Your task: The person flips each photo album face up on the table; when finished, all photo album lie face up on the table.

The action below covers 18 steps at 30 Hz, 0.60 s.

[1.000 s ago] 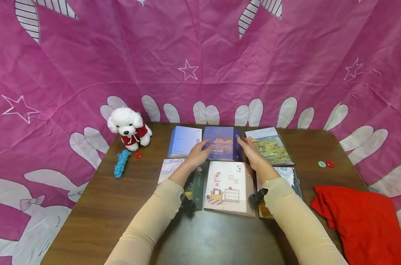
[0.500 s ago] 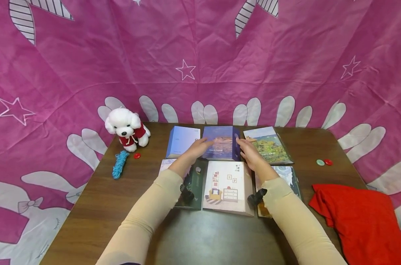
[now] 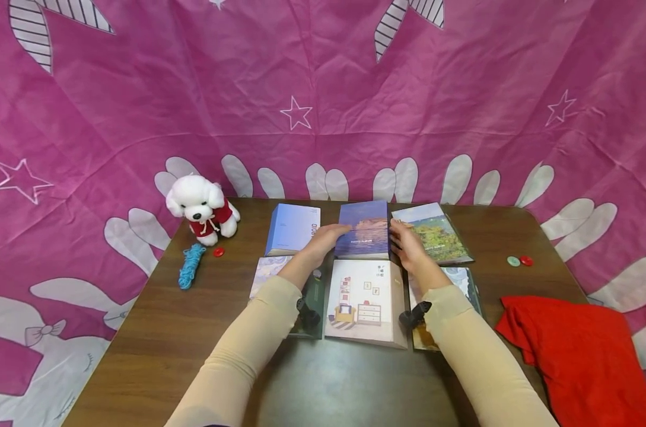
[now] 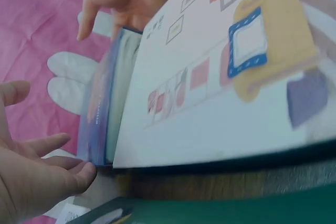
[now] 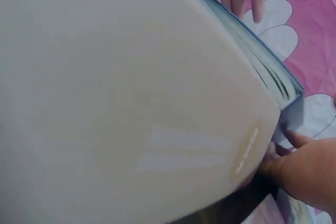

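**Blue album squared between two hands**

Blue sunset photo album (image 3: 364, 230) lies in the back row, just beyond the room-print album (image 3: 362, 299). Left hand (image 3: 323, 239) and right hand (image 3: 406, 246) press its side edges, fingers nearly straight. Likely stiff-covered, fairly heavy, glossy; the spine and fore-edge look the best places to hold. Neighbouring albums crowd both sides; open tabletop (image 3: 168, 332) lies nearer the person.

Dark blue book (image 3: 365, 230) squared up, now straight and lined up with the book in front of it. Left hand (image 3: 323, 240) slid out to its left edge. Right hand (image 3: 408, 248) slid out to its right edge.
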Tool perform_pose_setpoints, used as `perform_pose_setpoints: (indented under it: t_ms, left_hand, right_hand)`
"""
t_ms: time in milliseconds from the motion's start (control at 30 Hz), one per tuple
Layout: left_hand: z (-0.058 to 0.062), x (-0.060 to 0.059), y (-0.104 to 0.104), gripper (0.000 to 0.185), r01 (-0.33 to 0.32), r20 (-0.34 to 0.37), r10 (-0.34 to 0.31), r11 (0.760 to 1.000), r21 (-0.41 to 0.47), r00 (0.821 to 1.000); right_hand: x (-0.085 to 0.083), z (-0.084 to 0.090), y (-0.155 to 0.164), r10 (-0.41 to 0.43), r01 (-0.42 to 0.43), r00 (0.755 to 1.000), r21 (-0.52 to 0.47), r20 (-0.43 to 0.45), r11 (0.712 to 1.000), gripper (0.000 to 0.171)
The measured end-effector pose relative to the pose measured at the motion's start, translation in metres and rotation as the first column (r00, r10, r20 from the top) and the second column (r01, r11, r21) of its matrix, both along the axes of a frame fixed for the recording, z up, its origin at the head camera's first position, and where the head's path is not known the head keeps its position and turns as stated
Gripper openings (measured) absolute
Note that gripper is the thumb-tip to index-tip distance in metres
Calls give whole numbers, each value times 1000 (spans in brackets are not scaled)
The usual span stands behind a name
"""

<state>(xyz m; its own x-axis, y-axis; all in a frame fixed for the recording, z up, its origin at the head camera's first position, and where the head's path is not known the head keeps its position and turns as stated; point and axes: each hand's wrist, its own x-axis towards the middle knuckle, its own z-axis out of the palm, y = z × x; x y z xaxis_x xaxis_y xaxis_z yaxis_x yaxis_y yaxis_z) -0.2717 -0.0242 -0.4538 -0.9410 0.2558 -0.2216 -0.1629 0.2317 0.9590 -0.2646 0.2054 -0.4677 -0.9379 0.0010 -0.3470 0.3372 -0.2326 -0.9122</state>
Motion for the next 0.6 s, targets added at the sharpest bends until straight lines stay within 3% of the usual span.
perform_pose_setpoints:
  t_ms: [267, 467, 600]
  left_hand:
    - [-1, 2, 10, 53, 52, 0, -52, 999, 9, 999]
    - [-1, 6, 18, 67, 120, 68, -123, 992, 45, 990]
    - [2, 8, 28, 73, 171, 64, -175, 983, 62, 982]
  right_hand:
    - [-4, 2, -4, -232, 231, 971, -15, -53, 973, 45]
    - [-3, 9, -3, -282, 279, 958, -56, -59, 959, 43]
    - [0, 15, -5, -287, 284, 955, -49, -71, 957, 37]
